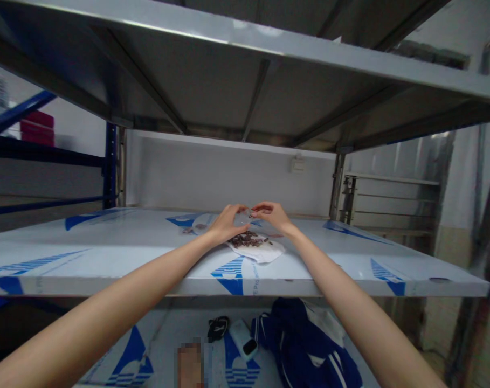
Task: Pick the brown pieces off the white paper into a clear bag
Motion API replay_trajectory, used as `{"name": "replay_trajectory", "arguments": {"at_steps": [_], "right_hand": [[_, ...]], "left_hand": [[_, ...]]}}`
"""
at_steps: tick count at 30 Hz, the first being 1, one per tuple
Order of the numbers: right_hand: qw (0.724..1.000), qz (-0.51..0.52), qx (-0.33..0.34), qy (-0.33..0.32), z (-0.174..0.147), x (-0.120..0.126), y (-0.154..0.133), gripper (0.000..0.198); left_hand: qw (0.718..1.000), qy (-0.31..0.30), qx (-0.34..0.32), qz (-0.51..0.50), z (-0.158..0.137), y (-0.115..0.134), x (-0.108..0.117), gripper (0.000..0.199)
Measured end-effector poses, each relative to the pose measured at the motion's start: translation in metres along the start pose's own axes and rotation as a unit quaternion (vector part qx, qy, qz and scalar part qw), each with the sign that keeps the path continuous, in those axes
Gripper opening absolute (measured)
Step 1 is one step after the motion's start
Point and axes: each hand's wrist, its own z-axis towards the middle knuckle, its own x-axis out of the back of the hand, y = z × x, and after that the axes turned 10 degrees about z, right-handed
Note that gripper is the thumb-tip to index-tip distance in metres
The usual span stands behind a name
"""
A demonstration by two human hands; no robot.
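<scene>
My left hand (pixel 225 223) is curved, thumb and fingers closed around a clear, see-through piece (pixel 242 219) that looks like a small plastic container. Against its right side, my right hand (pixel 275 215) pinches a tiny dark piece (pixel 250 215) between thumb and fingertips. Just below both hands, a heap of small dark brown pieces (pixel 248 239) lies on a white cloth or paper (pixel 263 254). Their exact kind is too small to make out. Beside the left wrist, a clear round item (pixel 203 223) rests on the shelf, partly hidden by that hand.
The work shelf (pixel 119 253) is covered in white film with blue prints. A metal shelf (pixel 212 81) hangs low above it. Below lie a blue garment (pixel 297 345), a pale device (pixel 242 335) and a black coiled item (pixel 218 327). Posts (pixel 338 183) stand behind.
</scene>
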Motion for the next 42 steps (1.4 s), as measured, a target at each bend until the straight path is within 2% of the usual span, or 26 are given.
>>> {"name": "replay_trajectory", "arguments": {"at_steps": [4,7,10,12,13,15,18,22,25,28,32,37,42], "right_hand": [[1.0,0.027,0.005,-0.011,-0.002,-0.004,-0.004,0.015],[0.999,0.019,0.025,-0.02,-0.003,-0.005,-0.005,0.024],[0.997,-0.054,0.046,0.014,-0.002,-0.001,-0.002,0.029],[0.992,-0.125,0.025,0.026,-0.001,0.007,0.002,0.023],[0.988,-0.154,0.001,0.011,-0.001,0.013,0.004,0.019],[0.979,-0.182,-0.062,-0.062,0.0,0.025,0.008,0.013],[0.96,-0.179,-0.143,-0.163,0.002,0.042,0.013,0.015],[0.942,-0.175,-0.196,-0.21,0.003,0.051,0.019,0.024],[0.93,-0.201,-0.211,-0.224,0.0,0.047,0.023,0.017],[0.929,-0.233,-0.192,-0.212,-0.003,0.04,0.023,0.01],[0.939,-0.279,-0.153,-0.133,-0.006,0.031,0.014,0.008],[0.983,-0.167,-0.042,-0.061,-0.004,0.016,0.001,0.008],[0.992,-0.11,0.003,-0.056,-0.003,0.002,-0.001,0.008]], "left_hand": [[1.0,0.003,0.0,0.008,0.001,-0.001,0.0,0.039],[1.0,0.01,-0.001,0.013,0.001,-0.001,0.001,0.039],[0.999,0.031,0.004,0.016,0.002,-0.004,0.001,0.04],[0.999,0.045,0.011,0.021,0.004,-0.008,0.001,0.041],[0.998,0.051,0.014,0.026,0.004,-0.011,0.001,0.04],[0.998,0.055,0.019,0.04,0.005,-0.016,0.002,0.039],[0.997,0.051,0.025,0.055,0.005,-0.02,0.004,0.038],[0.997,0.05,0.024,0.062,0.004,-0.02,0.005,0.039],[0.997,0.046,0.02,0.06,0.004,-0.018,0.005,0.04],[0.998,0.038,0.019,0.055,0.004,-0.018,0.006,0.04],[0.998,0.021,0.019,0.058,0.004,-0.017,0.006,0.04],[0.999,-0.011,0.013,0.051,0.001,-0.009,0.007,0.04],[0.998,-0.029,-0.014,0.045,-0.001,0.004,0.009,0.042]]}}
